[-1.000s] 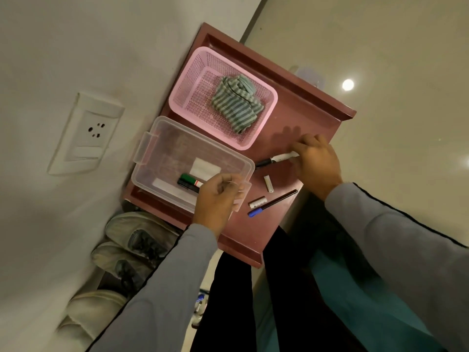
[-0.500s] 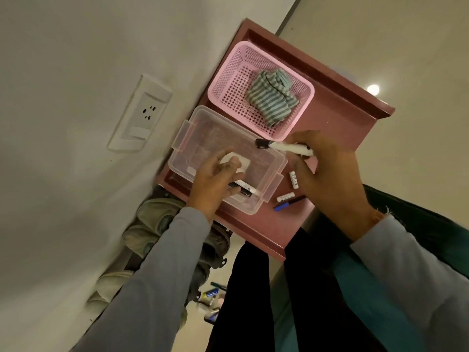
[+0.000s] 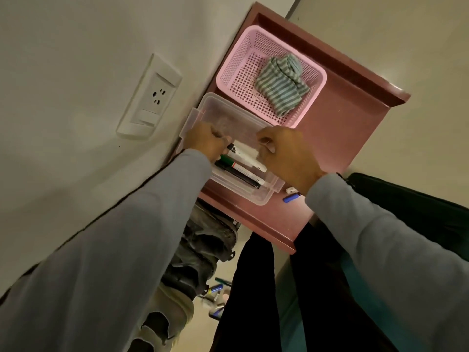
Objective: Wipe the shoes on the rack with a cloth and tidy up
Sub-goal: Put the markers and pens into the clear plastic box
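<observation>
Both my arms reach forward in grey sleeves over the maroon top of the shoe rack (image 3: 350, 138), which stands against the wall. My left hand (image 3: 205, 142) is inside the clear plastic box (image 3: 228, 118), knuckles up, fingers curled down at the black cap end of a white marker (image 3: 245, 156); it looks as though the fingertips pinch that end, though the hand hides the contact itself. My right hand (image 3: 286, 153) comes in from the other side, wrist bent, back of the hand facing me, fingers curled inward above the same marker. I cannot tell whether this grip has hold of anything or only hovers.

Under the white marker, two more lie side by side in the box: a green-capped marker (image 3: 233, 165) and a black marker (image 3: 238, 175).

The striped cloth (image 3: 281, 85) lies bunched in the pink mesh basket (image 3: 233, 72), which sits just beyond the box, touching it or nearly so. A blue pen (image 3: 291, 198) lies on the rack top beside the box, near my right wrist, with a small white piece (image 3: 291, 190) next to it, too small to identify.

Below the rack top, grey and dark shoes (image 3: 203, 240) show on the lower level beside my left sleeve. A wall socket (image 3: 152, 97) is on the wall to the left. A few small objects lie on the floor (image 3: 215, 293) near my legs.
</observation>
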